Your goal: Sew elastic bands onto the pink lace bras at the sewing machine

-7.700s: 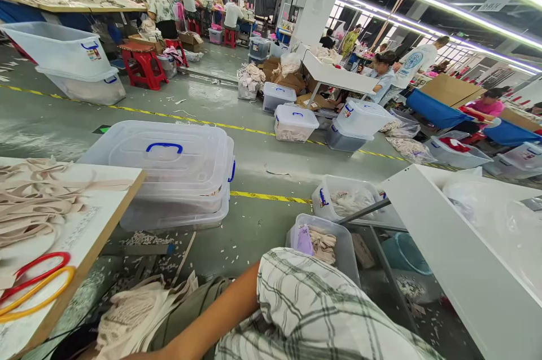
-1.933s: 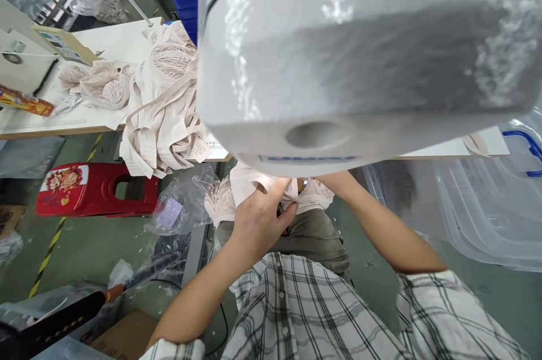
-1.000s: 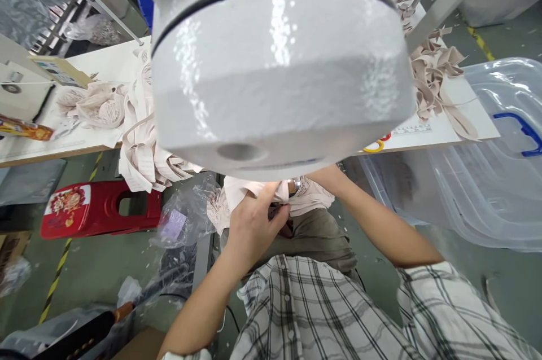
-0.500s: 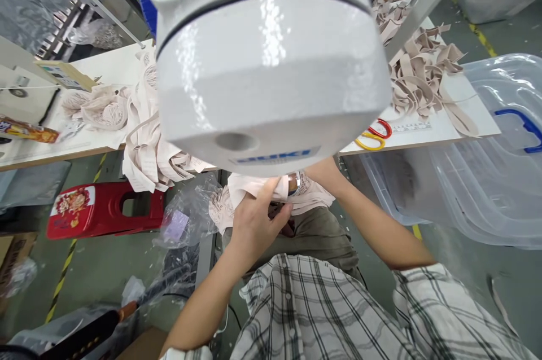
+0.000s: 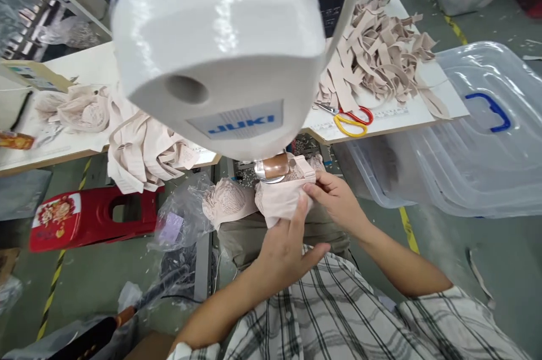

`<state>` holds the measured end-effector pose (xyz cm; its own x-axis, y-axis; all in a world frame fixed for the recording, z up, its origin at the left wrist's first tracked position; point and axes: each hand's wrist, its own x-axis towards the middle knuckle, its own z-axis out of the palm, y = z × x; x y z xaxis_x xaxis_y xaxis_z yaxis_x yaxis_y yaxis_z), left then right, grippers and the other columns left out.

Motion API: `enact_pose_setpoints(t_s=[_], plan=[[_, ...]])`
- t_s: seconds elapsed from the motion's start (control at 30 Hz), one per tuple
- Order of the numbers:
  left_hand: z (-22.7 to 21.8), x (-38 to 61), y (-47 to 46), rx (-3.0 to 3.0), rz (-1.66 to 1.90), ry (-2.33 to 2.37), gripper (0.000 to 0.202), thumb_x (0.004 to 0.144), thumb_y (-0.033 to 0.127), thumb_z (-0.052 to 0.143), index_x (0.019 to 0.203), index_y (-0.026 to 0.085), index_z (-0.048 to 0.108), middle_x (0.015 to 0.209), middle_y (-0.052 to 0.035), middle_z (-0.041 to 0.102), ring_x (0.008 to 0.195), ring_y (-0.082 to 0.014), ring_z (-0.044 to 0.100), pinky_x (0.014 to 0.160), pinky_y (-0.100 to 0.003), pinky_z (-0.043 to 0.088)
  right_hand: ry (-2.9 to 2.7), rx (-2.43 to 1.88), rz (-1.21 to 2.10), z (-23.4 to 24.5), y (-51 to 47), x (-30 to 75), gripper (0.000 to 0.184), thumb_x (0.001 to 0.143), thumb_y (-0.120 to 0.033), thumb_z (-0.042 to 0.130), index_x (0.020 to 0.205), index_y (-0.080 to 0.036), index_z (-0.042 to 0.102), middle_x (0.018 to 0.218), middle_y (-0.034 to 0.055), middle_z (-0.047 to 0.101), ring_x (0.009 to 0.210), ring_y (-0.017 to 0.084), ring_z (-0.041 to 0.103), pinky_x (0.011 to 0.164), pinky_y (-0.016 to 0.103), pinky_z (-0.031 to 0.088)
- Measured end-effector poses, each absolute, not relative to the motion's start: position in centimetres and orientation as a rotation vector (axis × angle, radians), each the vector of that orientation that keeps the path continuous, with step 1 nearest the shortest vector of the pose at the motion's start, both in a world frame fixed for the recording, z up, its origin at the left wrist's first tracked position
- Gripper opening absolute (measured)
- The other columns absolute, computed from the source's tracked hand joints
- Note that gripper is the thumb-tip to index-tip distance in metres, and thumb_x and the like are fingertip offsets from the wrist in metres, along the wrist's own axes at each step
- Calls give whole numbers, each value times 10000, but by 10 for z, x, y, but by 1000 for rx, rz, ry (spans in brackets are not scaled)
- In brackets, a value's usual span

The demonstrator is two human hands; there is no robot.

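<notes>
A pale pink bra (image 5: 282, 200) with lace lies across my lap, under the head of a white sewing machine (image 5: 203, 66). My right hand (image 5: 336, 199) pinches the bra's band at its right end between thumb and fingers. Against the lower edge of the same band rests my left hand (image 5: 283, 250), fingers stretched out and thumb spread away. A lace cup (image 5: 228, 200) hangs to the left. The machine's brown and metal cylinder part (image 5: 273, 168) sits just above the fabric; the needle area is hidden by the machine head.
Beige strap pieces (image 5: 381, 61) are heaped on the right table, with red and yellow scissors (image 5: 349, 121) near its edge. More bra pieces (image 5: 144, 151) overhang the left table. A red stool (image 5: 93, 213) stands left, a clear plastic bin (image 5: 449, 162) right.
My right hand has come out from behind the machine head, drawing the bra's band into view. My left hand has moved down and right, its thumb now spread. The view has shifted.
</notes>
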<state>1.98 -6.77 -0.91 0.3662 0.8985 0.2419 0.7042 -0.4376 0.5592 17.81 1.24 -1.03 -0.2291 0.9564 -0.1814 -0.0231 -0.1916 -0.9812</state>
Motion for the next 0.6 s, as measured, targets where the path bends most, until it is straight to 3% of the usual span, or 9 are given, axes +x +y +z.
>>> enact_pose_setpoints(t_s=[0.1, 0.17, 0.23, 0.27, 0.33, 0.4, 0.5, 0.6], plan=[[6, 5, -63, 2050, 843, 1181, 517, 992, 302, 530, 1479, 203, 387, 795, -8, 745, 595, -136, 674, 572, -222, 543, -1203, -1208, 1640, -5, 11, 189, 386, 809, -571, 680, 826, -186, 676, 748, 6, 655, 663, 139, 563, 606, 259, 458], [16, -3, -53, 2124, 1020, 1166, 329, 993, 227, 489, 1314, 192, 554, 886, -54, 746, 764, -156, 706, 700, -258, 568, -1393, -1127, 1793, -1, 13, 194, 413, 816, -586, 668, 807, -173, 679, 714, -1, 637, 625, 128, 540, 577, 249, 428], [22, -7, -42, 2304, 1022, 1157, 301, 990, 257, 464, 1228, 152, 614, 1116, -153, 722, 1053, -242, 683, 890, -381, 557, -1698, -977, 1863, 2, 14, 194, 421, 877, -574, 601, 821, -165, 687, 727, 7, 646, 647, 133, 558, 595, 248, 426], [22, -8, -37, 2348, 921, 1182, 312, 994, 290, 443, 1177, 136, 643, 1119, -171, 721, 1074, -265, 673, 915, -416, 543, -1873, -908, 1815, 3, 14, 192, 415, 919, -545, 553, 830, -163, 688, 738, 15, 655, 667, 137, 571, 611, 249, 424], [18, -11, -28, 2246, 643, 1330, 379, 1002, 367, 400, 941, 141, 699, 863, -135, 739, 872, -248, 698, 824, -392, 544, -2239, -869, 1500, 3, 13, 188, 386, 985, -440, 473, 820, -160, 681, 738, 34, 659, 691, 145, 575, 623, 254, 394], [9, -14, -20, 1906, 437, 1452, 492, 1000, 455, 377, 710, 170, 653, 600, -68, 651, 646, -192, 643, 700, -327, 515, -2516, -952, 1000, -2, 11, 183, 356, 1010, -317, 430, 800, -161, 671, 714, 52, 650, 673, 151, 551, 596, 269, 334], [-7, -17, -13, 1251, 409, 1266, 541, 936, 625, 431, 701, 177, 624, 551, -23, 607, 546, -146, 571, 604, -274, 466, -2600, -1052, 465, -13, 12, 177, 319, 1003, -212, 425, 815, -185, 681, 721, 61, 663, 670, 162, 543, 590, 292, 307], [-15, -16, -14, 822, 624, 1044, 511, 794, 685, 621, 727, 179, 589, 553, 31, 536, 516, -112, 515, 583, -253, 455, -2493, -1021, 404, -21, 14, 175, 281, 994, -228, 445, 927, -239, 718, 823, 59, 705, 767, 189, 605, 670, 311, 412]])
